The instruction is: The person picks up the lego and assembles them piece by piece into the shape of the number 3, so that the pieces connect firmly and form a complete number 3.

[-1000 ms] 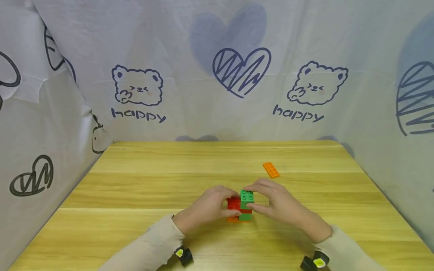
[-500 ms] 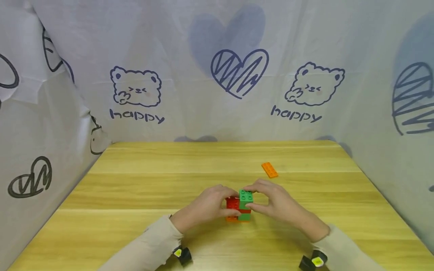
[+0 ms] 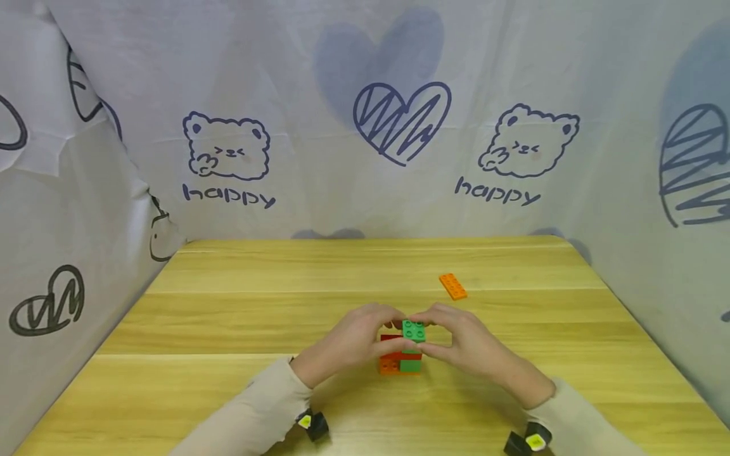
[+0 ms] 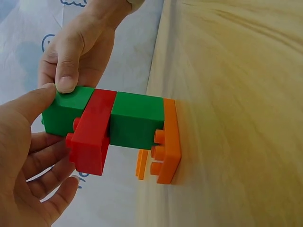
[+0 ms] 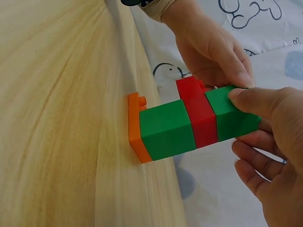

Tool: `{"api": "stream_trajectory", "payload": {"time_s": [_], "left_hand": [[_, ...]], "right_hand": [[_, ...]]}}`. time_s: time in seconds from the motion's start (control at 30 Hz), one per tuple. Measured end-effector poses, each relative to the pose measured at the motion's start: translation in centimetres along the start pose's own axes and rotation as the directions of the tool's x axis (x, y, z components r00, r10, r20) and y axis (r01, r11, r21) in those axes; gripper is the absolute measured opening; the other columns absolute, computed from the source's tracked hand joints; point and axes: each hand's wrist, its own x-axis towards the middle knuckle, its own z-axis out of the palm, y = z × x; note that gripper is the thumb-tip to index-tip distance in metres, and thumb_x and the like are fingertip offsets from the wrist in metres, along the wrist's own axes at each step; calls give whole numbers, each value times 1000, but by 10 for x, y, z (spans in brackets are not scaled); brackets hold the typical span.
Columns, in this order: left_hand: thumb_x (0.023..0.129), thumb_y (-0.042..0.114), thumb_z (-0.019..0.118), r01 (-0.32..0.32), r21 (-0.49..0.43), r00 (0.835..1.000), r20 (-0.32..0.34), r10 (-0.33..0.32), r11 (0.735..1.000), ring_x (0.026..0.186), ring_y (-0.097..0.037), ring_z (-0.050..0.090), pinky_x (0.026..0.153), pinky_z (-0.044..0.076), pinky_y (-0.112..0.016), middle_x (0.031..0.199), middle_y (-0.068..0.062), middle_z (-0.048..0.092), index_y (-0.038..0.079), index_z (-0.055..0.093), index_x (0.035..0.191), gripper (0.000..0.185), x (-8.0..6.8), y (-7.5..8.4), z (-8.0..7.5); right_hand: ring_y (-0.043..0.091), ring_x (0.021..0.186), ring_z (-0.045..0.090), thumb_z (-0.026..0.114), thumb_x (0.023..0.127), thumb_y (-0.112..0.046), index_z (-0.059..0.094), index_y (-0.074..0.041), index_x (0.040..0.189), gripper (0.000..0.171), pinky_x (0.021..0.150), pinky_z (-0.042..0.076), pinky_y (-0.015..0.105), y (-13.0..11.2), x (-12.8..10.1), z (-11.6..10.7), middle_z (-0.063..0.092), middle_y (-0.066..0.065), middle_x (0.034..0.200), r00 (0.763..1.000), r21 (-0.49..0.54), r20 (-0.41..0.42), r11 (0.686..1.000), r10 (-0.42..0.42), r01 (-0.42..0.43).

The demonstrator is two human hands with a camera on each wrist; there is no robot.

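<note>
A stack of toy building bricks stands upright on the table before me. An orange plate [image 4: 170, 151] is its base, with a green brick [image 4: 136, 122] on one end. Above that lies a red plate [image 4: 98, 130], its free end overhanging the orange studs, and another green brick [image 4: 68, 111] tops it. My left hand [image 3: 353, 339] pinches the top green brick between thumb and fingers. From the other side, my right hand [image 3: 473, 345] also pinches this top brick, its thumb on the near face [image 5: 225, 111]. The thumbs nearly meet.
A loose orange plate [image 3: 453, 286] lies on the wooden table [image 3: 274, 266], behind the stack and to the right. White cloth [image 3: 319, 158] with drawn hearts and bears hangs around the back and sides. Black wrist devices [image 3: 527, 440] sit at both cuffs.
My left hand has shifted up and right, from the red plate to the top green brick. My right hand keeps its grip on that brick, and the stack stays in place.
</note>
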Motion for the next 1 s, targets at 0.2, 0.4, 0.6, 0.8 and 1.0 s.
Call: {"api": "stream_trajectory", "payload": {"time_s": [0.2,0.4,0.6,0.8,1.0], "left_hand": [[92,45,66,-5,-3,1000,-17,5,1000,89,-9,58,76,50,-24,100,5,66,15,68,115,38,2,0,1],[91,42,69,-21,-50,999,-41,19,999,90,-8,60,79,51,-24,101,4,68,14,69,113,36,2,-2,3],[91,42,69,-3,-139,1000,-23,0,990,87,-3,61,76,51,-18,98,6,67,13,67,114,37,1,-4,8],[87,35,75,-11,-133,999,-39,6,991,87,-7,62,77,51,-19,99,2,68,10,65,115,39,0,-4,10],[85,34,78,-19,-136,999,-46,13,990,87,-7,62,78,50,-19,98,2,68,9,65,113,39,1,-6,10]], "right_hand": [[20,95,65,77,86,-25,65,-15,125,42,77,56,39,-2,0,-1,65,-6,105,999,-89,-26,995,-40,38],[15,98,65,79,84,-23,64,-14,127,46,80,55,34,-1,0,0,67,-5,111,996,-136,-45,988,-75,69],[14,102,63,75,86,-35,61,-12,131,53,85,54,39,2,-3,-1,66,-1,120,999,-109,-19,994,-32,30],[21,108,61,69,85,-49,50,-15,141,68,90,51,45,6,-5,-7,64,-4,122,998,-44,44,998,53,-51],[27,110,59,65,95,-25,44,-12,145,56,91,48,51,18,-2,-11,63,2,125,996,13,-8,996,88,-88]]}}
